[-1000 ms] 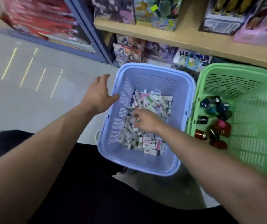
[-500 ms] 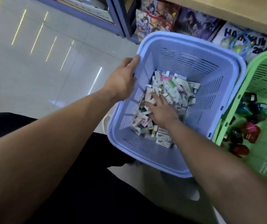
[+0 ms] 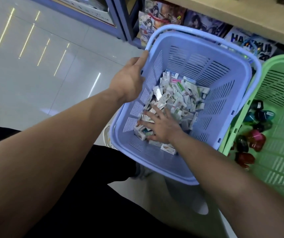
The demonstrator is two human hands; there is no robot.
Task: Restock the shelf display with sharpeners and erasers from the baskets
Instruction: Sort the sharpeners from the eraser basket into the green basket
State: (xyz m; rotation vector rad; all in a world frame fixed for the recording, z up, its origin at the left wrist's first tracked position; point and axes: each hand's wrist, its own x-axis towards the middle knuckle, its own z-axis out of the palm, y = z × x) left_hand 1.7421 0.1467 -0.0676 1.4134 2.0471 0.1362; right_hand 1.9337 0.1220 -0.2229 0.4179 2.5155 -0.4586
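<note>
A blue basket (image 3: 215, 117) sits tilted on the floor in front of me, holding a heap of several small boxed erasers (image 3: 180, 95). My left hand (image 3: 129, 81) holds the basket's left rim from outside. My right hand (image 3: 160, 126) lies inside the basket with fingers spread flat on the near end of the eraser heap. To the right stands a green basket (image 3: 283, 169) with several dark, red and teal sharpeners (image 3: 256, 138) on its bottom.
A wooden shelf board (image 3: 240, 16) runs across the top right, with illustrated books (image 3: 158, 18) standing below it behind the baskets. A blue shelf post (image 3: 119, 18) rises at top centre. Glossy tiled floor (image 3: 34, 74) spreads to the left. My dark-clothed legs fill the bottom.
My left hand reached the blue basket's left rim and took hold of it, and the basket tilted. My right hand slid toward the near end of the erasers and spread flat.
</note>
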